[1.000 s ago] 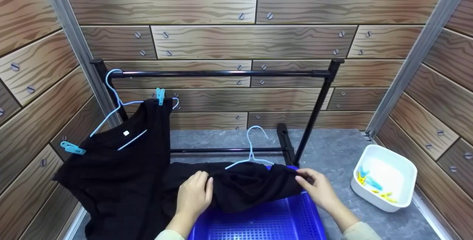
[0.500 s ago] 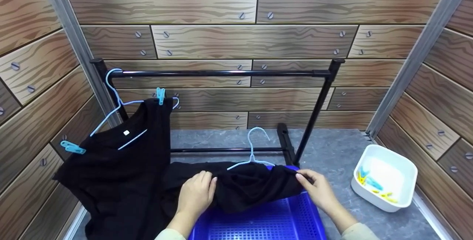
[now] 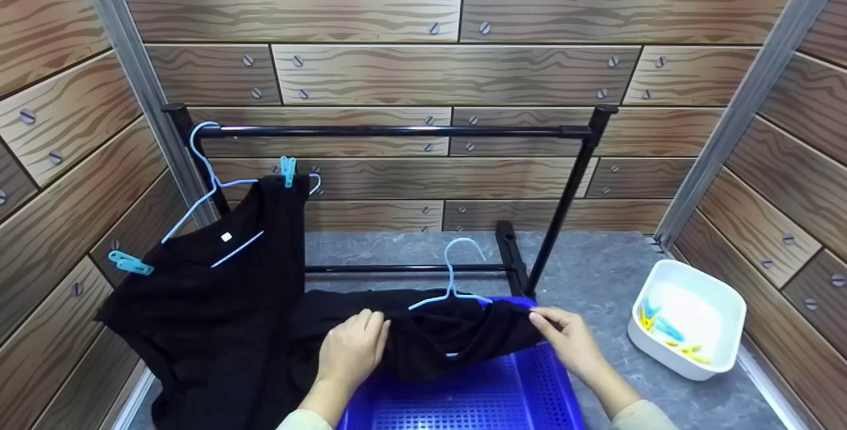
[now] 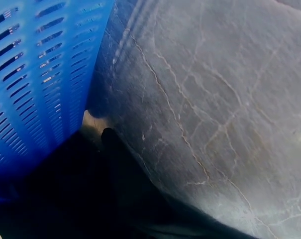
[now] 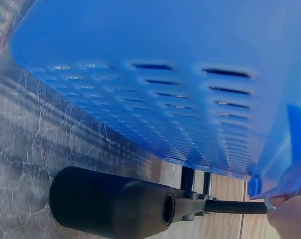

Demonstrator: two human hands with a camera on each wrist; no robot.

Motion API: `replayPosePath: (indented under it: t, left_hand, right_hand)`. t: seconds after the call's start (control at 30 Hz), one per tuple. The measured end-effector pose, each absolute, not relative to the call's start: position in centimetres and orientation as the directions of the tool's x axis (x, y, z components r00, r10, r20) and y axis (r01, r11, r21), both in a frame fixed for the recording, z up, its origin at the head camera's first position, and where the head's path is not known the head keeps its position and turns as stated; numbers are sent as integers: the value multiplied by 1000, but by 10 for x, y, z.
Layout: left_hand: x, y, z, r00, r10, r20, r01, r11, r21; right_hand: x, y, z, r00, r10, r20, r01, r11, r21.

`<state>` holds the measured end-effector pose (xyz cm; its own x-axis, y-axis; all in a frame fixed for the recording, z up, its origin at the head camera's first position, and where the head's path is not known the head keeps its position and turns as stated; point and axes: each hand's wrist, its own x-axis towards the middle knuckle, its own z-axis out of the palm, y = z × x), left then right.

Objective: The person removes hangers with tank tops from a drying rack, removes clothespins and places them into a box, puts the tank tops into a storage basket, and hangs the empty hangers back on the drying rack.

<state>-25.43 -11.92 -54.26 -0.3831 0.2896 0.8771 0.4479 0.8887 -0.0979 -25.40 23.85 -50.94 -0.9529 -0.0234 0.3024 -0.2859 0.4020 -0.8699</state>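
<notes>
A black garment [image 3: 423, 356] lies bunched across the blue basket [image 3: 562, 390]. A light-blue hanger [image 3: 451, 278] stands up out of its neck opening, hook tilted back, and a short bit of blue shows inside the opening. My left hand [image 3: 353, 348] grips the cloth left of the hanger, fingers curled over it. At the garment's right end my right hand [image 3: 570, 343] pinches the cloth between thumb and fingers. The cloth hides most of the hanger's arms. Basket wall and floor fill most of the left wrist view. The right hand's edge [image 5: 292, 216] shows in the right wrist view.
A black rack [image 3: 397, 131] stands behind. On its left end hangs a black sleeveless top [image 3: 225, 311] on a blue hanger [image 3: 210, 172], with blue clothespins [image 3: 287, 172] at its shoulders. A white tub [image 3: 718, 311] with several yellow and blue clothespins stands at right.
The hanger in the bunched garment has sunk slightly and shifted a little right. The neck opening gapes more, and a bit of blue now shows in it. Both hands stay nearly still.
</notes>
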Motion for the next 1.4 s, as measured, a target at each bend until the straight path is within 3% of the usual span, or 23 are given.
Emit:
replayPosePath:
  t: [0.27, 0.63, 0.9, 1.17, 1.4]
  left_hand:
    - [-254, -120, -548, -370, 256, 893, 418, 904, -86]
    - [-254, -122, -547, -406, 187, 895, 340, 940, -42]
    - [-253, -124, -547, -425, 119, 897, 281, 960, 6]
    - [-253, -126, -546, -432, 47, 900, 206, 977, 48]
    - [-254, -126, -545, -432, 7, 902, 173, 982, 76]
  right_hand:
    - [-243, 235, -493, -938, -6, 347, -322, 393, -862]
    - [-262, 267, -526, -899, 77, 432, -336, 511, -791]
    - [-259, 272, -531, -928, 172, 330, -196, 527, -827]
    - [-256, 269, -531, -918, 227, 325, -97, 666, -739]
    - [-255, 269, -528, -933, 273, 236, 6, 664, -747]
